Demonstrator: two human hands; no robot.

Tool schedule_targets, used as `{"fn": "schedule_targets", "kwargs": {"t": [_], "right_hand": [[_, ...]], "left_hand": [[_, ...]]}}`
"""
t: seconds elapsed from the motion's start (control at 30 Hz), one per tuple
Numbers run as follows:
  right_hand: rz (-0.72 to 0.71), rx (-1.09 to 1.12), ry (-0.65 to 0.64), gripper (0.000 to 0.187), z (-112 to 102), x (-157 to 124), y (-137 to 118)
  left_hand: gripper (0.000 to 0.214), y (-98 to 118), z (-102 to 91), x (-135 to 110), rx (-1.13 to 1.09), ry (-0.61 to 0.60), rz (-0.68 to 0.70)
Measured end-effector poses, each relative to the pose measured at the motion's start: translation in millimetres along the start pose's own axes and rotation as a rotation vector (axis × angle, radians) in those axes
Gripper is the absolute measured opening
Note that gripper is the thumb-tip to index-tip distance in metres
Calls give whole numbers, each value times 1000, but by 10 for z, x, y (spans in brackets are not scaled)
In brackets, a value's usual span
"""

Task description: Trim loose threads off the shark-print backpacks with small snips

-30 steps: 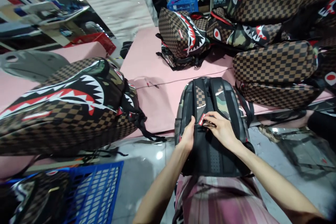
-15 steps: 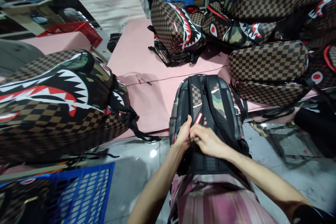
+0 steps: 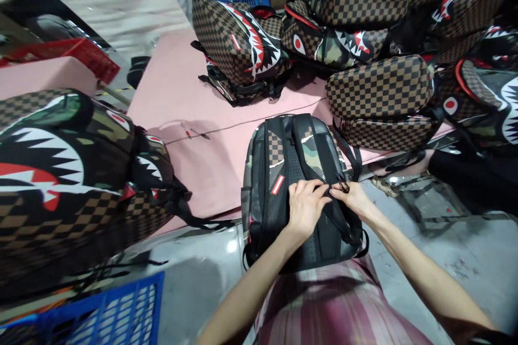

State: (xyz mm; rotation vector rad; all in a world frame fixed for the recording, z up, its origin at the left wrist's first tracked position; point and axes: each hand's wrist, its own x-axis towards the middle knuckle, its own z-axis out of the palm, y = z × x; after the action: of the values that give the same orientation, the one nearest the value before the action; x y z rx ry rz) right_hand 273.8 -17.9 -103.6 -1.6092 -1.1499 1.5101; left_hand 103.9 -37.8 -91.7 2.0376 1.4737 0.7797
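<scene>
A backpack [image 3: 288, 215] with black padding and camo and checkered panels stands tilted at the table's front edge, its shoulder straps facing me. My left hand [image 3: 305, 206] lies over the middle of it, fingers bent and pinching the right-side shoulder strap [image 3: 309, 145]. Close beside it, my right hand [image 3: 353, 198] pinches the same strap, thumb and fingertip almost meeting the left fingers. A small dark thing shows at the right fingers, too small to make out. On the left strap sits a red and white label [image 3: 278, 185].
Checkered shark-mouth backpacks lie at the left [image 3: 60, 172], at the back [image 3: 238, 38] and at the right [image 3: 380, 86] of the pink table [image 3: 162, 81]. Small snips [image 3: 194, 132] lie on the table. A blue crate [image 3: 117, 307] stands low at left, a red crate [image 3: 93, 59] farther back.
Both hands have moved from the left strap to the right one, and the label is uncovered. The view has turned right, so the surroundings sit farther left.
</scene>
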Motion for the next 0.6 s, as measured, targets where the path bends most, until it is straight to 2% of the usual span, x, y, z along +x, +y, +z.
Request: {"fn": "schedule_targets", "kwargs": {"t": [0.07,0.13,0.2,0.3,0.47,0.6], "right_hand": [[33,33,-28,38,49,5,28],[62,62,-54,40,40,9,61],[70,79,-76,39,8,15,91],[58,85,-91,38,-9,22,111],[10,50,-78,39,21,47,117],[-75,-52,-13,45,-91,15,141]], "left_hand": [[21,-73,168,53,2,-22,58],[14,-160,250,88,-28,-4,119],[16,-206,268,118,-21,4,167],[22,-174,253,169,64,-48,196],[24,-118,243,203,37,-60,78],[22,-154,211,173,-101,-58,-59]]}}
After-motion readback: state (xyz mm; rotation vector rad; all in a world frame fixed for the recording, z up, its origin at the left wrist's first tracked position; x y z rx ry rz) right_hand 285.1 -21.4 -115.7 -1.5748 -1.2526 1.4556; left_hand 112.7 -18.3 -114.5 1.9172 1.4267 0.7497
